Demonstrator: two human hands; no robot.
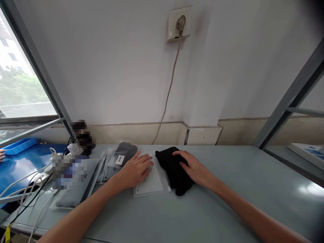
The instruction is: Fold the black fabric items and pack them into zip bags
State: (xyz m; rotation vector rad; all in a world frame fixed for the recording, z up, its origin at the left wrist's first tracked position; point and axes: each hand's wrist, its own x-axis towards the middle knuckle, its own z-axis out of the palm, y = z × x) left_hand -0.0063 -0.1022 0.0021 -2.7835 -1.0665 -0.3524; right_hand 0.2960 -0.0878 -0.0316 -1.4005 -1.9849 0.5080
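My left hand (139,168) lies palm down, its fingers outstretched over a frosted plastic bag (149,187) with dark print. To the right of it, my right hand (193,167) rests on a folded black cloth item (173,172), thumb and fingers apart on its upper surface. The cloth partly covers the right edge of the frosted bag. Just beyond my left hand is a dark item in a clear bag (125,152) with a white barcode label, on top of other frosted bags (110,172).
More bagged dark goods (73,199) are stacked at the left of the grey table (227,202). White cables and a power strip (45,173) run along the left edge. A blue tray (20,146) stands farther left, near part of another person's hand (2,155). Metal posts flank the table.
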